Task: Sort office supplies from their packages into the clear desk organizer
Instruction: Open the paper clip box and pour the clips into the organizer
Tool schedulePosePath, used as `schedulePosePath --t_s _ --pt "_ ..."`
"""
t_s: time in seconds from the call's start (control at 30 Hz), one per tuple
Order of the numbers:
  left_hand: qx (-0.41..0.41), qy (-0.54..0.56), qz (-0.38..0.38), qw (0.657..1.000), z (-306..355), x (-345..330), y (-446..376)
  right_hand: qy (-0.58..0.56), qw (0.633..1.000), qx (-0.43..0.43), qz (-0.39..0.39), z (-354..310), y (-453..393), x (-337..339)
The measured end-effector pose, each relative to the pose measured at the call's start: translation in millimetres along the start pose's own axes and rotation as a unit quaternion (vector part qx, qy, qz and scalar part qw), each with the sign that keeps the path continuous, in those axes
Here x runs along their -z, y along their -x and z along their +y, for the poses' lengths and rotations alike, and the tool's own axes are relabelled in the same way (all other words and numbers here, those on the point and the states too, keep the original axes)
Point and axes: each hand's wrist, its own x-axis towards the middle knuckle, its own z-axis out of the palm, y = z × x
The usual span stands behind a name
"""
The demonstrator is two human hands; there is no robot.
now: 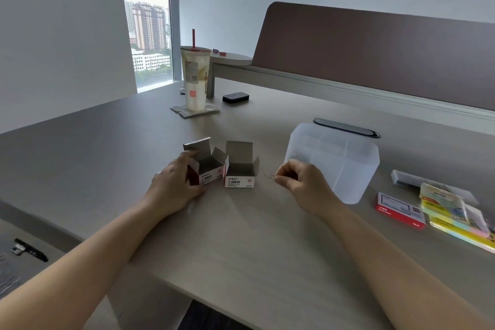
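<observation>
Two small open paper-clip boxes stand side by side on the desk. My left hand (175, 182) grips the left box (207, 167) from its left side. The right box (239, 170) stands free, flaps up. Just right of it my right hand (300, 182) pinches a paper clip (269, 175) between thumb and fingers, low over the desk. Behind that hand stands the clear desk organizer (345, 166), a translucent tub with inner dividers; what lies inside cannot be made out.
A red staples box (400, 210), a pack of coloured sticky notes (455, 214) and a grey stapler-like item (409, 179) lie at the right. A tall drink cup (193, 78) on a coaster and a small black case (235, 97) stand farther back. A partition runs behind.
</observation>
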Motion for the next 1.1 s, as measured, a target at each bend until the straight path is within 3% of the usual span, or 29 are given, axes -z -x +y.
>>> schedulePosePath --t_s 0.17,0.27,0.43,0.77,0.87,0.97,1.1 --pt "-0.007 0.014 -0.015 1.0 6 -3 -6 -0.046 0.989 0.018 0.142 -19 -17 33" --pt "-0.012 0.012 -0.019 1.0 9 -6 -11 -0.018 0.984 -0.008 0.177 -14 -32 52" --pt "-0.01 0.009 -0.021 1.0 10 -9 -14 0.087 0.988 -0.071 0.105 2 -52 66" --pt "-0.018 0.024 -0.014 0.999 8 -9 -15 0.067 0.993 -0.048 0.08 -1 -52 64" --pt "-0.023 0.02 -0.015 0.999 9 -9 -13 0.164 0.983 -0.02 0.077 -2 -37 64" --pt "-0.02 0.015 -0.014 1.0 9 -9 -11 0.294 0.95 -0.014 0.101 2 -18 58" --pt "-0.018 0.005 -0.019 1.0 8 -9 -10 0.313 0.943 -0.01 0.112 12 0 50"
